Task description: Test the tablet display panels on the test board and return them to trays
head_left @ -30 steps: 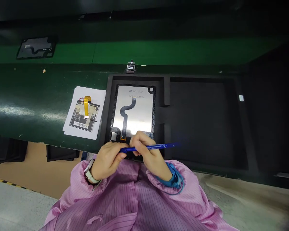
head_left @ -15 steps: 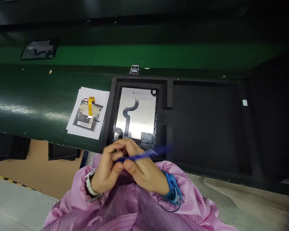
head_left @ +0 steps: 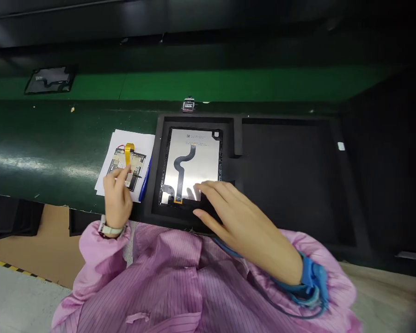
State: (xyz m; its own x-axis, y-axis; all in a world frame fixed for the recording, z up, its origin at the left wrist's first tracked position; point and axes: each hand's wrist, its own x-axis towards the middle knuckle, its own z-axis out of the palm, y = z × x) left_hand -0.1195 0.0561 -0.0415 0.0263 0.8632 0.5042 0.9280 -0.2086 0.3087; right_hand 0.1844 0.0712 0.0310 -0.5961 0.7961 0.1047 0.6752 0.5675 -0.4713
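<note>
My left hand is over the paper stack, thumb and finger pinched at the lower end of an orange ribbon cable. That end is hidden by the fingertips. Under the cable lies a small black and tan circuit board with a red wire. A blue pen-like stick rests along the paper's right edge. My right hand, fingers stretched and apart, holds nothing over the lower right corner of an open tablet panel. A curved black flex cable runs down the panel's silver back.
The panel sits in a recess of a black foam tray, which has a wider recess to the right. Behind it stands a small metal counter. Another panel lies at the far left. Black trays are below the bench's left edge.
My hands have parted: the left went to the cable on the papers, the right moved right and opened. The blue stick left my hands and now lies by the papers.
</note>
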